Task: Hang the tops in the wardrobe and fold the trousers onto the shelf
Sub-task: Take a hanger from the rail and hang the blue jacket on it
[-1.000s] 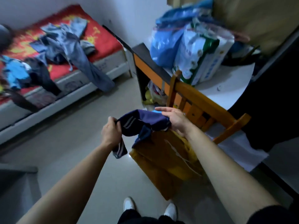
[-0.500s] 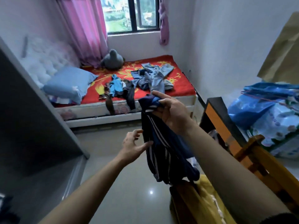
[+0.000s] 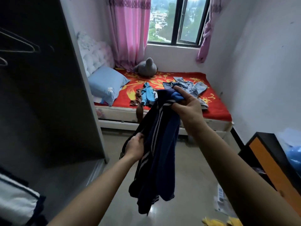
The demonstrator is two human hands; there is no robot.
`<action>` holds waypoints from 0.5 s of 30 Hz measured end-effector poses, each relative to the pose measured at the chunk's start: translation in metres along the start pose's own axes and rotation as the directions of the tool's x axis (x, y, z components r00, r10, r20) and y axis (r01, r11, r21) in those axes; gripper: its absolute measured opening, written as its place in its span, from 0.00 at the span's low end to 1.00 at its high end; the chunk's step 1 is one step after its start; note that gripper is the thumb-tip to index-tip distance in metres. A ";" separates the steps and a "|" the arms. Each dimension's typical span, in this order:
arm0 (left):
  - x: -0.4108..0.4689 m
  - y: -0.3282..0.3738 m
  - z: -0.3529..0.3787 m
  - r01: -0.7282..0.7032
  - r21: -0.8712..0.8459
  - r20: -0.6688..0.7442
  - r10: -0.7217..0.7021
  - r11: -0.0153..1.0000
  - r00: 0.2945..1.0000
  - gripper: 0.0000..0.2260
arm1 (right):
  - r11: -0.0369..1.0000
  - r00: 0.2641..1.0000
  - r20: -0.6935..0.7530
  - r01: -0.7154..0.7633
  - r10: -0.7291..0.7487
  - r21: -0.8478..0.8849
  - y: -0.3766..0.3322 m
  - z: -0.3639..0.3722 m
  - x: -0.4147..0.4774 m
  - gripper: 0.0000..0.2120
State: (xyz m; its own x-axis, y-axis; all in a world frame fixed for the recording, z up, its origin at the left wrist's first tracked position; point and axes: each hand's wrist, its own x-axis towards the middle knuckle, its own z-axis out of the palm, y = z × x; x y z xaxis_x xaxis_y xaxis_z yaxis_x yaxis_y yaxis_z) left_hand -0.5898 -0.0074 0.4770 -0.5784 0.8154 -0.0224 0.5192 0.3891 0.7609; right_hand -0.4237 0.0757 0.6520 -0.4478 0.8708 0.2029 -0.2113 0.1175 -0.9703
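Beyond my arms, jeans [image 3: 195, 86] and a small blue top [image 3: 147, 94] lie on the red bed [image 3: 218, 111]; wire hangers [image 3: 24, 44] hang in the wardrobe [image 3: 68, 95] at left; my right hand [image 3: 189, 111] pinches the navy striped garment [image 3: 162, 152] aloft, my left hand [image 3: 136, 146] gripping its edge.

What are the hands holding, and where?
A dark blue striped garment: the right hand pinches its top edge, the left hand grips its side lower down.

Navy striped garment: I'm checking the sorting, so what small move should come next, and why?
Probably draw the hands apart to spread the navy garment out. The right hand pinches its top edge, the left hand grips lower down, and it hangs bunched, so top or trousers is unclear; wire hangers are in the wardrobe.
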 end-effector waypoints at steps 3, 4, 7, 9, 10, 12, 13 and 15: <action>0.023 -0.029 -0.044 0.061 -0.084 -0.083 -0.068 0.995 0.994 0.08 | 0.967 0.995 -0.056 0.065 -0.082 -0.247 0.023 0.024 0.031 0.22; 0.030 -0.039 -0.056 0.056 -0.084 -0.065 -0.061 0.995 0.996 0.07 | 0.932 0.991 -0.045 0.104 -0.127 -0.346 0.030 0.033 0.040 0.20; 0.046 -0.067 -0.081 0.058 -0.108 0.050 -0.053 0.993 0.997 0.13 | 0.786 0.964 0.092 0.257 -0.249 -0.562 0.045 0.076 0.060 0.17; 0.055 -0.077 -0.090 0.054 -0.065 0.082 -0.048 0.996 0.995 0.27 | 0.752 0.940 0.164 0.339 -0.300 -0.566 0.047 0.111 0.069 0.15; 0.060 -0.081 -0.093 0.038 -0.032 0.058 -0.036 0.999 0.998 0.31 | 0.749 0.927 0.188 0.373 -0.324 -0.548 0.046 0.127 0.074 0.13; 0.070 -0.088 -0.098 -0.006 -0.007 -0.021 0.006 1.000 1.000 0.30 | 0.750 0.903 0.213 0.428 -0.372 -0.504 0.044 0.157 0.087 0.11; 0.074 -0.090 -0.101 -0.030 -0.016 -0.053 0.029 0.999 0.998 0.26 | 0.758 0.895 0.215 0.446 -0.392 -0.475 0.044 0.169 0.096 0.11; 0.084 -0.097 -0.113 -0.041 -0.041 -0.121 0.035 0.998 0.992 0.16 | 0.786 0.883 0.185 0.468 -0.431 -0.404 0.043 0.190 0.119 0.10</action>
State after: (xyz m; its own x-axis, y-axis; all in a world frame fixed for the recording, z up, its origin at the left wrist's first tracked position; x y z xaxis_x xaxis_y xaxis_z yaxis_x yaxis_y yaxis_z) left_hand -0.7599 -0.0245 0.4747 -0.6317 0.7707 0.0832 0.5161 0.3379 0.7871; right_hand -0.6512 0.0939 0.6593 -0.4654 0.6300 0.6217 -0.0251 0.6927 -0.7208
